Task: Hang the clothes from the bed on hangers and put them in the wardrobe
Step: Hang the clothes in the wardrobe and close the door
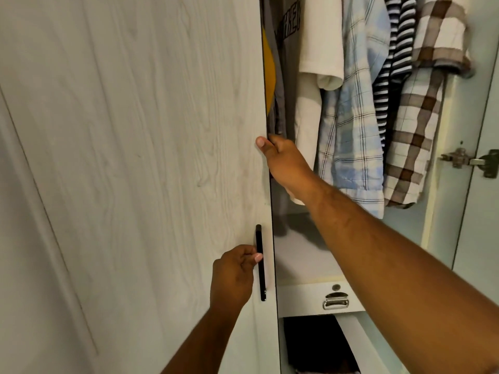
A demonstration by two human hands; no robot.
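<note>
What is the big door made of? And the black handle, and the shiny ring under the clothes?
The door looks like pale matte board with wood-grain lines, maybe laminate. The black handle seems glossy metal or plastic; the look leaves it open. The shiny ring looks like chrome metal: it gleams.

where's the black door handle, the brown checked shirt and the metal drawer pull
black door handle (262, 279): head view, lower stretch of the bar
brown checked shirt (413, 136): head view, front of the hanging body
metal drawer pull (335, 301): head view, middle of the pull

Bare left hand (234, 276), bare right hand (284, 161)
</note>
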